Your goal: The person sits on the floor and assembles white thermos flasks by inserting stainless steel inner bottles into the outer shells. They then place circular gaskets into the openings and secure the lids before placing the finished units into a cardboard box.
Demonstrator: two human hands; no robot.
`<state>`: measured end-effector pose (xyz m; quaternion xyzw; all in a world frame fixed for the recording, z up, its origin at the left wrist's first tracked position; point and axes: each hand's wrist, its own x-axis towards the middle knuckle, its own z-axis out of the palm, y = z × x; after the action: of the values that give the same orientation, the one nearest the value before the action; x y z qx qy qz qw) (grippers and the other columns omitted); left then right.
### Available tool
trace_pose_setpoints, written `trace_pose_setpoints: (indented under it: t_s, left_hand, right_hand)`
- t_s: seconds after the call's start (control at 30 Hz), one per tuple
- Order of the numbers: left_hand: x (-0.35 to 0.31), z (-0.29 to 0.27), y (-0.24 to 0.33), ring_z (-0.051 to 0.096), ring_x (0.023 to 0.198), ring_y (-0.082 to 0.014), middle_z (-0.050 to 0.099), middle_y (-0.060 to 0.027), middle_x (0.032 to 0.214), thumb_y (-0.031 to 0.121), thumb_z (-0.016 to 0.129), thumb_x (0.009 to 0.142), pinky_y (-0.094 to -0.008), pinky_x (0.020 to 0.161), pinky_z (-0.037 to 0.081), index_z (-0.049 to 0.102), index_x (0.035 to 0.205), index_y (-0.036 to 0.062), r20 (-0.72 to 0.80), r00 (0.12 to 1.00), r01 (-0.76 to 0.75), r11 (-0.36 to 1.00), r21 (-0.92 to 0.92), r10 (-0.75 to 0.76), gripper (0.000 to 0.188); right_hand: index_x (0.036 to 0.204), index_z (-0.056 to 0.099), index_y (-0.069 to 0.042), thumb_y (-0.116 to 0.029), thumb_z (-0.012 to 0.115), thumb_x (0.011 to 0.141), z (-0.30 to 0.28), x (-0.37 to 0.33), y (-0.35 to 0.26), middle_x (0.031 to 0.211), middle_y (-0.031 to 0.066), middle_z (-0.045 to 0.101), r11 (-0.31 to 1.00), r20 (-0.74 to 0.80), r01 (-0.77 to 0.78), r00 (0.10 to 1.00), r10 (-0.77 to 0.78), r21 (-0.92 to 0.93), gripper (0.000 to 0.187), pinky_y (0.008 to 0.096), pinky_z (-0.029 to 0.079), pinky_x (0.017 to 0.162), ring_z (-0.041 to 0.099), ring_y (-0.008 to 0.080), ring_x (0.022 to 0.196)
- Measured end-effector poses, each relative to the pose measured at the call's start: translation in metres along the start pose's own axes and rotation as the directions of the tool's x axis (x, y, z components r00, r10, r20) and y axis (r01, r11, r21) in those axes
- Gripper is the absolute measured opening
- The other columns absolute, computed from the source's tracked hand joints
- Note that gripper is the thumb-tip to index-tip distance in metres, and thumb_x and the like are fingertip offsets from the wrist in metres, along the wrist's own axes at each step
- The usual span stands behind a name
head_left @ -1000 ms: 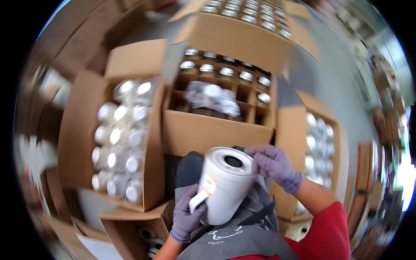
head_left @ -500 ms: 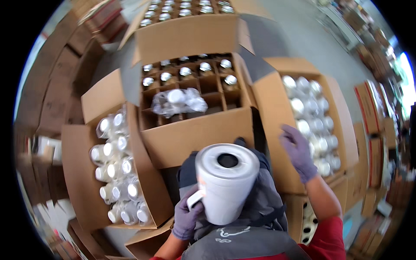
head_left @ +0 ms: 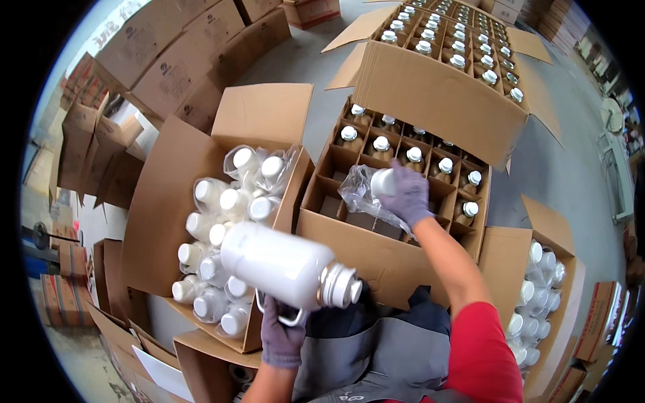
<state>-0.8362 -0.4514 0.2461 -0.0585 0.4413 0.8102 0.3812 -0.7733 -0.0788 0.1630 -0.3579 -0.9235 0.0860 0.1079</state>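
Observation:
By its side handle, my left hand (head_left: 282, 332) grips a large white jug (head_left: 275, 262) with a metallic neck and a white stopper. The jug lies tilted almost on its side, stopper end to the right, over the left box's edge. My gloved right hand (head_left: 408, 191) is closed on a white cap-like piece (head_left: 383, 183) above the divided cardboard box (head_left: 376, 262). A crumpled clear plastic bag (head_left: 359, 193) lies against that piece; whether the piece is inside it, I cannot tell. White-capped bottles (head_left: 381, 144) stand in several of the box's compartments.
Left of me an open carton (head_left: 161, 201) holds several white-capped pieces in clear plastic. A similar carton (head_left: 564, 295) stands at the right. Farther off is another divided box (head_left: 437, 94) of capped bottles. Stacked brown cartons (head_left: 175, 60) line the far left.
My left hand has turned the jug from upright to nearly sideways and moved it left. My right hand has gone from beside the right carton to the white piece in the divided box. The view has swung left.

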Motion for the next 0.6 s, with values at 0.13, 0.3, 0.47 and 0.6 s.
trace_pose_setpoints:
  t_s: [0.13,0.3,0.47,0.6]
  left_hand:
    - [0.038,0.014,-0.011,0.050,0.127,-0.0271,0.051,-0.0102,0.140,0.035,0.043,0.103,-0.0483,0.105,0.043,0.044,0.139,0.0081,-0.038,0.994,0.092,0.962,-0.258,-0.105,0.045]
    - [0.023,0.034,-0.031,0.048,0.129,-0.0313,0.049,-0.0107,0.142,0.036,0.036,0.105,-0.0521,0.104,0.044,0.041,0.142,0.0109,0.028,0.979,0.202,0.933,-0.299,-0.203,0.045]
    - [-0.012,0.027,-0.021,0.047,0.128,-0.0376,0.047,-0.0130,0.142,0.037,0.039,0.104,-0.0577,0.101,0.047,0.041,0.141,0.0090,0.032,0.980,0.187,0.862,-0.471,-0.195,0.046]
    - [-0.046,0.009,-0.014,0.046,0.128,-0.0393,0.046,-0.0161,0.142,0.036,0.040,0.104,-0.0575,0.102,0.046,0.040,0.142,0.0075,0.122,0.974,0.226,0.851,-0.474,-0.191,0.047]
  right_hand:
    - [0.136,0.045,-0.002,-0.026,0.081,0.067,-0.094,-0.100,0.003,0.126,0.0188,0.052,0.750,-0.246,0.342,0.939,-0.242,0.566,0.081,0.0425,0.043,0.100,0.053,0.0316,0.115]
    - [0.128,0.053,0.001,-0.053,0.075,0.076,-0.111,-0.168,-0.066,0.120,0.0196,0.056,0.727,-0.238,0.187,0.971,-0.033,0.660,0.078,0.0368,0.048,0.090,0.058,0.0290,0.108]
    - [0.117,0.062,0.001,-0.040,0.075,0.080,-0.171,-0.247,-0.059,0.100,0.0119,0.068,0.217,0.438,-0.395,0.873,-0.214,0.893,0.056,0.0319,0.053,0.080,0.066,0.0221,0.087]
    - [0.133,0.051,-0.003,-0.042,0.078,0.077,-0.178,-0.256,-0.085,0.132,0.0222,0.050,0.706,-0.211,0.201,0.975,-0.075,0.680,0.073,0.0414,0.049,0.092,0.058,0.0338,0.111]
